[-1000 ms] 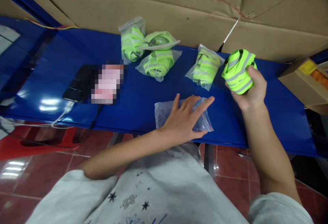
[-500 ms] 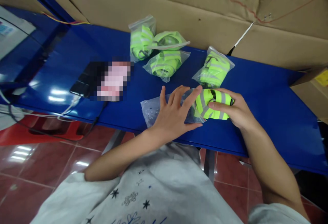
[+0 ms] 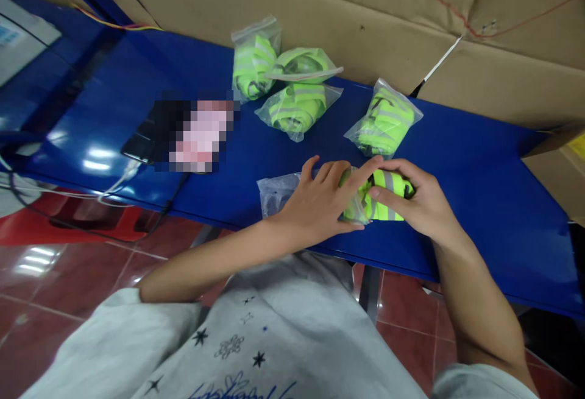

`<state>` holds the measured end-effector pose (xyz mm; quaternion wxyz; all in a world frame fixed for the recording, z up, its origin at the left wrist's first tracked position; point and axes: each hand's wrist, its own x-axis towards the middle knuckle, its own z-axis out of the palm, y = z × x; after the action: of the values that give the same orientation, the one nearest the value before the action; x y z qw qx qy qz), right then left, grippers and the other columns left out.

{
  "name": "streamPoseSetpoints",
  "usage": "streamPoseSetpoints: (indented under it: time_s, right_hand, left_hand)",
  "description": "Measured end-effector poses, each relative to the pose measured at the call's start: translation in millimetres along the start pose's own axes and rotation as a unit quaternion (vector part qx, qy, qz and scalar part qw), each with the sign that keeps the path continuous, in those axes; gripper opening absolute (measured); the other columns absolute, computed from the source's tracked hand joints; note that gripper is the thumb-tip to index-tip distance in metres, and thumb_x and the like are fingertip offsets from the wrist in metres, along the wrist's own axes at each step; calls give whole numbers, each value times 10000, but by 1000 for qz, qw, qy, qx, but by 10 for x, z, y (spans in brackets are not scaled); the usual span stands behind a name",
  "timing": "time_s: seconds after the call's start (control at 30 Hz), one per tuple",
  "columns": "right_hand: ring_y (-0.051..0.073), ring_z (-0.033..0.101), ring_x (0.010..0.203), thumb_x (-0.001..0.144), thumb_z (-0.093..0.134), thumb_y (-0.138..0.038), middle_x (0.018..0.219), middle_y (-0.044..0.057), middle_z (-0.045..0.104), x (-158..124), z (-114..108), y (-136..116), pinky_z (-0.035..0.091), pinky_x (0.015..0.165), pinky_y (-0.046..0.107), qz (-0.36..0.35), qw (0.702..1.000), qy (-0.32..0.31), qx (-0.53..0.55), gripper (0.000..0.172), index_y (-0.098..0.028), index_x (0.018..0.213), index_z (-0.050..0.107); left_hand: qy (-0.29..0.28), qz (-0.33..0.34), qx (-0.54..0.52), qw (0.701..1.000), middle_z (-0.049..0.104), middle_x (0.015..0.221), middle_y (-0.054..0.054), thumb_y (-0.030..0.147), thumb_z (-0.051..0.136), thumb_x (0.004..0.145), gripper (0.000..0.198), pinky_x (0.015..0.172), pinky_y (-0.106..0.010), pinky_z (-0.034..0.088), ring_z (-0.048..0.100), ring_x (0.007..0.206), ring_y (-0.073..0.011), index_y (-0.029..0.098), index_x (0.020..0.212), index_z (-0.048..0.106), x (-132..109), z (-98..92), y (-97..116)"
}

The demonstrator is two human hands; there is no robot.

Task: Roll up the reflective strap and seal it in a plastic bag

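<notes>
A rolled neon-yellow reflective strap lies at the mouth of a clear plastic zip bag near the front edge of the blue table. My right hand grips the roll from the right and holds it partly inside the bag. My left hand rests on the bag with fingers spread, thumb and forefinger holding the bag's opening around the roll.
Several bagged neon straps lie at the back of the table, one more bag to their right. A dark phone with cables sits at left. Cardboard sheets stand behind; a cardboard box is at far right.
My right hand brought the roll down from the right to the bag and pushed it into the opening. My left hand shifted from pressing the bag flat to holding its mouth.
</notes>
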<state>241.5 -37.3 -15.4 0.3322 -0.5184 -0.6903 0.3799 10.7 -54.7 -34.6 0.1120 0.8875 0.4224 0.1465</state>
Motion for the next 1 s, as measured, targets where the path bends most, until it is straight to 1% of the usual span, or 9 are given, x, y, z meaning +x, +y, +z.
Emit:
streamPoseSetpoints:
  time_s: [0.2, 0.33, 0.4, 0.47, 0.63, 0.7, 0.77, 0.87, 1.0]
  right_hand:
    - [174, 709, 827, 890, 822, -364, 1002, 1, 781, 14, 57, 60, 574, 717, 295, -35, 997, -49, 37, 290, -250, 1148, 751]
    - [188, 697, 980, 901, 782, -345, 1111, 28, 723, 8, 239, 194, 585, 827, 315, -54, 997, 43, 26, 313, -245, 1177, 672]
    - [184, 683, 974, 872, 812, -353, 1076, 21, 695, 3, 311, 264, 583, 833, 316, -36, 994, 97, 25, 311, -247, 1110, 642]
    - [183, 686, 945, 871, 832, -399, 1030, 16, 698, 1, 320, 300, 588, 821, 317, -17, 992, 114, 42, 307, -252, 1073, 653]
    - [220, 745, 1070, 1013, 687, -527, 1176, 40, 783, -9, 158, 172, 634, 910, 373, 20, 990, -7, 137, 380, -308, 1319, 736]
    - [215, 756, 1019, 975, 748, -516, 1124, 37, 797, -6, 134, 96, 646, 885, 369, 25, 989, -3, 143, 352, -294, 1246, 775]
    - [185, 742, 880, 879, 856, -505, 994, 19, 786, 2, 149, 67, 643, 781, 329, 19, 986, 40, 160, 315, -270, 1079, 790]
    - [118, 632, 658, 782, 942, -473, 811, -26, 708, 0, 164, 148, 577, 632, 270, 33, 979, 58, 190, 323, -245, 888, 740]
    - [131, 635, 683, 966, 741, -574, 720, -18, 660, -40, 102, 345, 562, 656, 277, 52, 977, -4, 207, 374, -238, 802, 723]
  left_hand:
    - [-17, 22, 45, 999, 619, 1369, -168, 616, 815, 879, 1153, 1138, -521, 416, 614, 1243, -341, 188, 1717, 150, 84, -66, 36]
    - [-21, 40, 115, 992, 621, 1339, -178, 565, 779, 927, 1069, 1058, -458, 432, 617, 1179, -334, 192, 1726, 176, 182, -133, 117]
    - [-13, 60, 138, 989, 620, 1344, -178, 508, 754, 960, 1019, 1028, -436, 435, 615, 1178, -332, 218, 1736, 160, 222, -153, 130]
    - [0, 73, 142, 987, 626, 1328, -166, 469, 731, 984, 967, 1013, -419, 439, 618, 1190, -329, 238, 1735, 167, 254, -162, 100]
    - [45, 29, 105, 993, 633, 1332, -145, 522, 742, 969, 998, 977, -397, 464, 652, 1151, -311, 244, 1731, 161, 305, -140, -23]
    - [52, 30, 102, 993, 643, 1315, -136, 506, 736, 976, 973, 950, -390, 474, 661, 1114, -298, 249, 1728, 173, 322, -120, 7]
    - [52, 48, 107, 992, 657, 1272, -127, 438, 692, 1011, 896, 909, -380, 483, 663, 1085, -282, 241, 1726, 190, 346, -107, 96]
    - [56, 59, 126, 989, 669, 1198, -113, 317, 612, 1044, 827, 838, -373, 491, 662, 1001, -261, 236, 1737, 169, 405, -116, 262]
    - [63, 8, 134, 989, 666, 1192, -118, 247, 509, 1073, 747, 807, -383, 504, 673, 992, -272, 269, 1742, 178, 478, -160, 377]
